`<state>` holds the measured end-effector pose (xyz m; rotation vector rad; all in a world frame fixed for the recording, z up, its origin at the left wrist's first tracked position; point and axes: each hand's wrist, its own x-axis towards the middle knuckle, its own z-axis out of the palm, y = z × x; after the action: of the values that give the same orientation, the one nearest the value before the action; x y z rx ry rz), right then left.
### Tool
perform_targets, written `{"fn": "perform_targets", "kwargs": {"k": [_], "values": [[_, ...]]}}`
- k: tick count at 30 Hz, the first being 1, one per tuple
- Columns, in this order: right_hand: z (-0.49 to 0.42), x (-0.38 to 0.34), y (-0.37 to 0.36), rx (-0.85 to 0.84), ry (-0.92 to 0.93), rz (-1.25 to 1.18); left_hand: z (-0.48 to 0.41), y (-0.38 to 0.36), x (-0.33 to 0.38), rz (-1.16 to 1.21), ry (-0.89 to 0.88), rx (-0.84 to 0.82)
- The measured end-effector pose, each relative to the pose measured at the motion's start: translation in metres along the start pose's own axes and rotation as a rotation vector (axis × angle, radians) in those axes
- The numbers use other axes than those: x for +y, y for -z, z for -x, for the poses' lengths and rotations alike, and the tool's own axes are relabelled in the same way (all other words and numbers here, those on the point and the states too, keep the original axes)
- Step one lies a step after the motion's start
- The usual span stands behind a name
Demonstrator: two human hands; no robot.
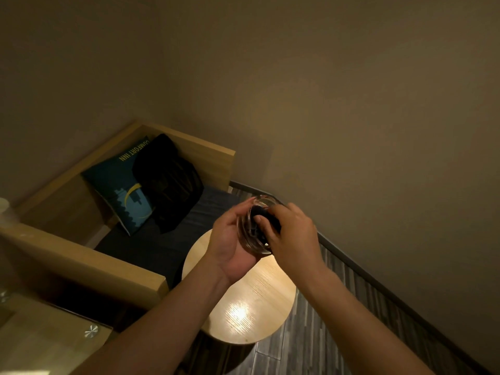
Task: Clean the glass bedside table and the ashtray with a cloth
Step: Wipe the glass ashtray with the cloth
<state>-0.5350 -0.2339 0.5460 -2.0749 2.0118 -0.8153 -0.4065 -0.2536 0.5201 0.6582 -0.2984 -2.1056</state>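
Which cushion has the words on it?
The blue cushion, leaning on the wooden bench. It has yellow letters along its top edge. The black cushion in front of it is plain.

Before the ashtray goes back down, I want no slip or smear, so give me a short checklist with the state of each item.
1. Left hand has a firm grip on the glass ashtray: ok, palm and fingers cup its side.
2. Right hand presses the dark cloth inside the bowl: ok.
3. Ashtray is held in the air, above the round wooden table: ok.
4. Landing spot on that table is free: ok on the part in view; the hands hide its far edge.
5. Bowl is wiped clean: cannot tell, cloth and fingers cover it.
6. Glass table top at lower left is clean: cannot tell, too dim.
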Motion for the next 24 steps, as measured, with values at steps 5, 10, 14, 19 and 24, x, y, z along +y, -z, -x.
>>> {"fn": "perform_targets", "kwargs": {"k": [5, 10, 14, 19, 24], "values": [[-0.006, 0.004, 0.018, -0.178, 0.229, -0.006, -0.001, -0.002, 0.017, -0.024, 0.174, -0.047], [-0.003, 0.002, 0.021, -0.144, 0.282, -0.024, 0.002, -0.005, 0.009, 0.012, 0.123, 0.024], [0.008, -0.016, 0.008, 0.056, 0.035, -0.097, 0.0, -0.009, -0.011, 0.027, -0.05, 0.061], [0.015, -0.023, 0.005, 0.065, -0.014, -0.088, 0.002, -0.005, -0.025, 0.024, -0.11, 0.086], [0.008, -0.008, 0.016, -0.045, 0.085, -0.075, 0.004, -0.002, -0.024, 0.016, 0.02, 0.007]]}}
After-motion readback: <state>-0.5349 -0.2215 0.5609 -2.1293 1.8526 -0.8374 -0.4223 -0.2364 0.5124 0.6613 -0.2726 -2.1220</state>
